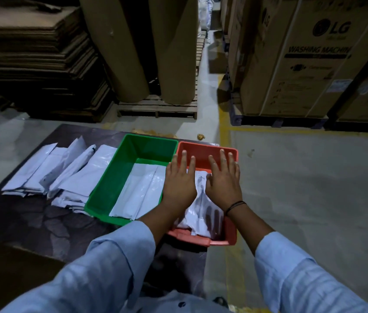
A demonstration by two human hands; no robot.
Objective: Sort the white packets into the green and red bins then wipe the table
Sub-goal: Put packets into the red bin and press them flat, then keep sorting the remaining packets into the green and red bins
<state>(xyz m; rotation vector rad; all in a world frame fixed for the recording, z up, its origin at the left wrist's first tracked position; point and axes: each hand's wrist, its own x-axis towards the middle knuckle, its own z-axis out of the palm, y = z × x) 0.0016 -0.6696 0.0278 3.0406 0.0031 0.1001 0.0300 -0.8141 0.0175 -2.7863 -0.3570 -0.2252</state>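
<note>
While the left hand (pixel 179 184) and right hand (pixel 222 181) lie flat with straight fingers over the red bin (pixel 203 152), they hide much of the white packets (pixel 203 213) inside. More lie in the green bin (pixel 101 199) and fan across the table (pixel 31 222) beside it. A carton (pixel 302 86) reads "LG" and "WASHING MACHIN", cut off; its smaller print is illegible.

Dim warehouse — concrete floor (pixel 302 177), cartons (pixel 291 64)
</note>
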